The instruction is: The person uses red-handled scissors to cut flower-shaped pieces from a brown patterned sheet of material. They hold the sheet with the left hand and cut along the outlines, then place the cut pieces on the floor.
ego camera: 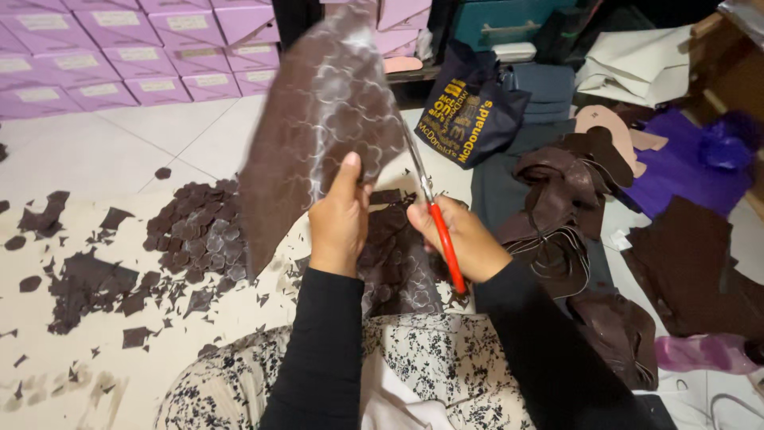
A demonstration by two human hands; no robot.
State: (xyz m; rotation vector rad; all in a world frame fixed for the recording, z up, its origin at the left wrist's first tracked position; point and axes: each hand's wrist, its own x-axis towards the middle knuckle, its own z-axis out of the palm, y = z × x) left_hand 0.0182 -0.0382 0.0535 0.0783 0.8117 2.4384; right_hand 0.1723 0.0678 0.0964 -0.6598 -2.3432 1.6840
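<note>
- Over on the far left, stacked lilac cardboard boxes (pixel 119 48) are sitting against the wall, well apart from the work.
- On the cream floor sheet (pixel 72 366), dark brown offcut scraps (pixel 87 287) are lying scattered about, and just right of them a pile of small brown cut-out pieces (pixel 199 231) is building up.
- Next comes the big brown leather-like sheet with pale scalloped outlines drawn on it (pixel 318 111). It's being held up off the lap, tilted, above the pile.
- The left hand (pixel 341 219) is pinching that sheet at its lower edge, fingers closed around it and thumb pressed flat against the front.
- The right hand (pixel 465 239) is wrapped shut around the red-handled scissors (pixel 434 215). The blades are pointing up and touching the sheet's right edge; I can't tell how far apart the blades are.
- So my guess is this is the cutting-out stage, with the scissors working along the marked shapes. The next snip probably needs the left hand to turn the sheet so the line meets the blades.
- On the right, a heap of brown material strips (pixel 573 199) and a dark navy tote bag (pixel 469 111) are lying nearby.
</note>
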